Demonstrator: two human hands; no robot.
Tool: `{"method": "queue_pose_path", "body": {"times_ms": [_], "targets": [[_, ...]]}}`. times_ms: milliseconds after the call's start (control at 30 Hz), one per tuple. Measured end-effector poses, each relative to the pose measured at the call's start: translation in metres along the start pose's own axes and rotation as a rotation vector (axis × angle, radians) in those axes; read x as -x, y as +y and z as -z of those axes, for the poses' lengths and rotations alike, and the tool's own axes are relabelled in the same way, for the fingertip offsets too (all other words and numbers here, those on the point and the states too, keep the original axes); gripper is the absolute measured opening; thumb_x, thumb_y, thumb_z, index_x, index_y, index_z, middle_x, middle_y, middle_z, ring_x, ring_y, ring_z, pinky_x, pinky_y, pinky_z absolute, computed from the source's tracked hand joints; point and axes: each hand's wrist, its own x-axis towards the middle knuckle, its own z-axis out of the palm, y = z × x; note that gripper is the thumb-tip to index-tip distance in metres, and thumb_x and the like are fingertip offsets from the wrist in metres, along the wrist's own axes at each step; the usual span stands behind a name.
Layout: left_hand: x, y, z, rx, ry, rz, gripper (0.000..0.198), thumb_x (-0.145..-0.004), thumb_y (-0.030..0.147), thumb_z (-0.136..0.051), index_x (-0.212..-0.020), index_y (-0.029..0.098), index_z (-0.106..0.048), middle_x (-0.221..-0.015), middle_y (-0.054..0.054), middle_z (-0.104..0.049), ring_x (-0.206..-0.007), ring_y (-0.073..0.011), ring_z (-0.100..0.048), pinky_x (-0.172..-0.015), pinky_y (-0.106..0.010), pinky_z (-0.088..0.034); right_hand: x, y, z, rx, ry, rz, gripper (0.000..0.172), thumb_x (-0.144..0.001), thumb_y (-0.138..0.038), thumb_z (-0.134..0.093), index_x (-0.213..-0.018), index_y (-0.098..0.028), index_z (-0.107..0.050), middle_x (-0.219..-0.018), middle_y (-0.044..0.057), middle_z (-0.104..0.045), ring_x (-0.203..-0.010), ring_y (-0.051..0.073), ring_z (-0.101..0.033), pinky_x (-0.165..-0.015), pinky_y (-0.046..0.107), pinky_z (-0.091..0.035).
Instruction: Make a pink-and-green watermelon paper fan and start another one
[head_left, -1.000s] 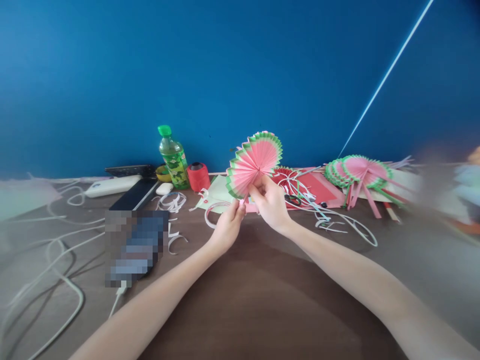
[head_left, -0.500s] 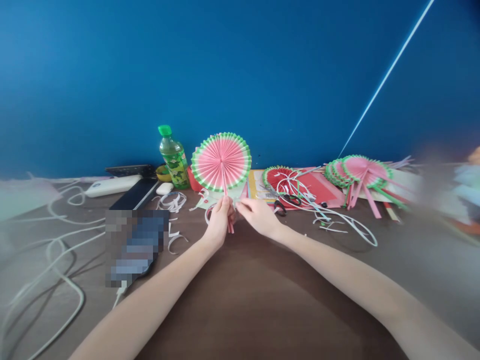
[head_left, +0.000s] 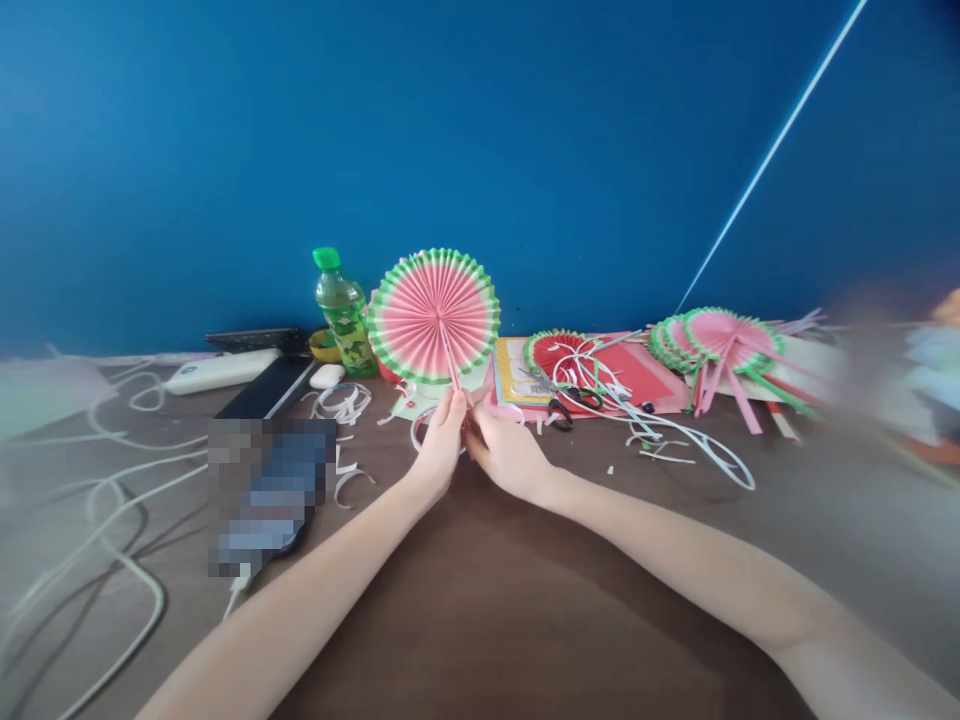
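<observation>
A round pleated paper fan (head_left: 420, 310), pink with a white band and a green zigzag rim, stands upright above the table in the middle. My left hand (head_left: 440, 440) is closed around its thin pink handle from the left. Pressed up against it, my right hand (head_left: 510, 450) has its fingers closed at the same handle. Its fingertips are partly hidden, and so is the lower end of the handle. Behind the hands lies a pale sheet with small red marks (head_left: 409, 403).
A green-capped bottle (head_left: 346, 325), a phone (head_left: 274, 495) and white cables (head_left: 150, 570) are on the left. Black-handled scissors (head_left: 561, 412), a red folded fan (head_left: 551, 355), red paper (head_left: 637, 375) and white strips (head_left: 720, 460) lie right of centre. More pink fans (head_left: 724, 340) are stacked farther right.
My right hand has moved left and now meets my left hand at the handle. The fan has come a little closer and shifted slightly up and left.
</observation>
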Motion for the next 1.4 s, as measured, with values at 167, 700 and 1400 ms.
{"method": "queue_pose_path", "body": {"times_ms": [167, 700, 1400], "targets": [[-0.005, -0.006, 0.005, -0.126, -0.028, -0.059, 0.024, -0.085, 0.042, -0.042, -0.081, 0.019, -0.046, -0.099, -0.006, -0.064, -0.097, -0.0141, -0.058, -0.089, -0.028, -0.042, -0.004, 0.008, -0.003, -0.058, -0.011, 0.013, 0.023, -0.09, -0.018, -0.032, -0.098, -0.013, -0.052, -0.091, 0.013, -0.065, -0.079, 0.019, -0.06, -0.067, 0.029, -0.042], [-0.003, -0.01, 0.012, -0.712, -0.062, -0.183, 0.027, -0.084, 0.015, -0.036, -0.109, 0.014, -0.049, -0.116, -0.013, -0.059, -0.112, -0.0181, -0.053, -0.099, -0.037, -0.037, -0.016, 0.049, -0.001, 0.133, 0.199, -0.117, 0.025, -0.091, -0.017, -0.025, -0.1, -0.015, -0.048, -0.088, 0.011, -0.064, -0.078, 0.022, -0.061, -0.065, 0.03, -0.042], [-0.003, -0.013, 0.014, -0.889, -0.106, -0.23, 0.028, -0.084, 0.013, -0.038, -0.108, 0.017, -0.052, -0.104, -0.012, -0.061, -0.101, -0.0224, -0.058, -0.09, -0.041, -0.045, 0.025, 0.14, 0.071, 0.327, 0.388, -0.44, 0.037, -0.088, -0.023, -0.026, -0.107, -0.009, -0.055, -0.083, 0.017, -0.066, -0.071, 0.027, -0.062, -0.063, 0.034, -0.042]]}}
